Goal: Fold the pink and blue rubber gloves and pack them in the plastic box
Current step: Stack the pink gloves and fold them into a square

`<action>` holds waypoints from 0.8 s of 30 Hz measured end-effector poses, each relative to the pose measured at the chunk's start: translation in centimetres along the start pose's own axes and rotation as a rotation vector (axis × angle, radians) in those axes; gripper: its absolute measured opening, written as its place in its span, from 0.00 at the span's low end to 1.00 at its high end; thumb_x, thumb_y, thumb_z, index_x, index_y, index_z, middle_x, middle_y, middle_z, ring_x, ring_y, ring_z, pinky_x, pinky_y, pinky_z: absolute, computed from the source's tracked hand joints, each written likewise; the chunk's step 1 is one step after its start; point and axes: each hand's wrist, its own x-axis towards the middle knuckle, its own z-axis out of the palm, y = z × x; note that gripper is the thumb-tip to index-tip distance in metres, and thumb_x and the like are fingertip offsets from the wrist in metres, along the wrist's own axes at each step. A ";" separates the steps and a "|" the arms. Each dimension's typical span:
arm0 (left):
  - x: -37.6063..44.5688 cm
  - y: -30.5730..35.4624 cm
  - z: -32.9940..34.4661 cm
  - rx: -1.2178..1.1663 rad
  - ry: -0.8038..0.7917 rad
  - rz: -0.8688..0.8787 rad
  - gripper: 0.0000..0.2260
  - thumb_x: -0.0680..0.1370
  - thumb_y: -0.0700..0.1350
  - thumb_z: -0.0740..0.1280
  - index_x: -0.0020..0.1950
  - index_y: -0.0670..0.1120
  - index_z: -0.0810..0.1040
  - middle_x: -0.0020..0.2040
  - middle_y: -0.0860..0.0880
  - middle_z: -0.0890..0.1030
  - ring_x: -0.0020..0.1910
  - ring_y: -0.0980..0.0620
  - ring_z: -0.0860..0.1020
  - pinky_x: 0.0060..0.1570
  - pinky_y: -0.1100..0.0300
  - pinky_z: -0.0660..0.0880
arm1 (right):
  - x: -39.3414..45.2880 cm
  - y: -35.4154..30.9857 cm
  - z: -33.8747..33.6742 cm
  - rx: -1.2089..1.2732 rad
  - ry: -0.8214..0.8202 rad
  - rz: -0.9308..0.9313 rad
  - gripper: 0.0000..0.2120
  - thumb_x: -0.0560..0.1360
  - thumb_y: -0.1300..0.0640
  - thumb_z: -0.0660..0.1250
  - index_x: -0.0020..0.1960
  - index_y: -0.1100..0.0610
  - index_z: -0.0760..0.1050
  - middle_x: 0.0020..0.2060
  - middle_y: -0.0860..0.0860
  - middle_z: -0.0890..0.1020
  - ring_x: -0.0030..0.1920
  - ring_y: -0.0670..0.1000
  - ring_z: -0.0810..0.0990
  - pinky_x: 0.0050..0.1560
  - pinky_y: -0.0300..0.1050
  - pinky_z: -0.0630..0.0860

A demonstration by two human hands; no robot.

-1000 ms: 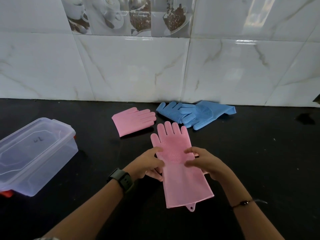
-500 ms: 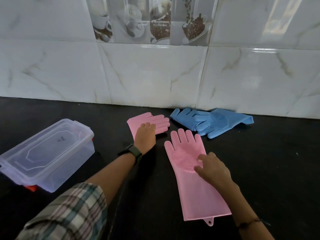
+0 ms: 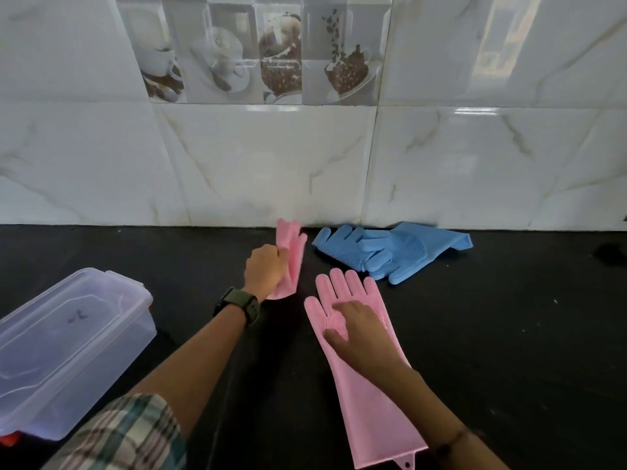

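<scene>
My left hand (image 3: 266, 268) grips a folded pink glove (image 3: 292, 252) and holds it lifted above the black counter near the wall. A second pink glove (image 3: 369, 398) lies flat and unfolded, fingers toward the wall, with my right hand (image 3: 356, 329) pressed flat on its palm. Two blue gloves (image 3: 390, 247) lie overlapped at the foot of the wall to the right. The clear plastic box (image 3: 64, 347) sits at the left with its lid on.
The black counter (image 3: 509, 334) runs from the tiled wall (image 3: 271, 164) toward me. A small red object (image 3: 8, 439) peeks out beneath the box at the lower left. A dark spot (image 3: 610, 252) lies at the far right.
My left hand went from the flat pink glove to the folded one, closed on it and lifted it. My right hand stayed pressing the unfolded glove. The camera view shifted.
</scene>
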 end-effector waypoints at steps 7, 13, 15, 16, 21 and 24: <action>-4.6 1.8 -2.0 -0.882 -0.077 -0.214 0.09 0.79 0.46 0.60 0.48 0.46 0.79 0.43 0.46 0.83 0.42 0.48 0.83 0.32 0.60 0.81 | 4.7 -4.2 0.2 -0.347 0.218 -0.292 0.40 0.71 0.51 0.70 0.75 0.49 0.50 0.77 0.56 0.48 0.77 0.62 0.46 0.74 0.60 0.49; -8.0 4.2 -2.7 -1.110 0.093 -0.221 0.09 0.79 0.45 0.60 0.43 0.49 0.78 0.41 0.47 0.81 0.46 0.46 0.80 0.51 0.45 0.80 | 3.4 -3.6 -1.3 0.137 0.086 -0.120 0.20 0.74 0.57 0.65 0.64 0.53 0.65 0.52 0.54 0.81 0.44 0.51 0.77 0.40 0.41 0.73; -8.8 5.6 -2.8 -0.954 0.189 -0.115 0.12 0.80 0.50 0.58 0.52 0.47 0.79 0.45 0.46 0.81 0.47 0.46 0.80 0.52 0.45 0.79 | 2.2 -2.7 -2.2 0.303 0.076 -0.088 0.18 0.75 0.63 0.62 0.63 0.54 0.68 0.51 0.54 0.80 0.46 0.54 0.79 0.41 0.42 0.74; -9.0 6.2 -2.7 -0.858 0.259 -0.042 0.15 0.81 0.51 0.57 0.54 0.43 0.79 0.49 0.44 0.81 0.48 0.46 0.80 0.51 0.45 0.78 | 1.5 -2.2 -2.7 0.447 0.037 -0.068 0.17 0.75 0.64 0.60 0.62 0.54 0.70 0.51 0.55 0.80 0.49 0.57 0.79 0.47 0.47 0.76; -9.3 7.7 -1.0 -0.147 0.679 0.290 0.19 0.79 0.47 0.57 0.43 0.35 0.81 0.68 0.40 0.73 0.60 0.40 0.75 0.55 0.45 0.74 | -1.0 1.3 -5.3 1.123 -0.202 0.137 0.15 0.71 0.67 0.60 0.54 0.58 0.80 0.53 0.64 0.81 0.48 0.59 0.81 0.57 0.57 0.75; -10.1 7.7 2.9 -0.022 0.323 0.300 0.19 0.82 0.49 0.53 0.58 0.40 0.78 0.74 0.40 0.65 0.71 0.41 0.66 0.67 0.41 0.65 | -2.7 4.5 -4.9 1.140 -0.221 0.354 0.14 0.73 0.67 0.60 0.49 0.58 0.82 0.46 0.59 0.86 0.43 0.57 0.85 0.46 0.53 0.82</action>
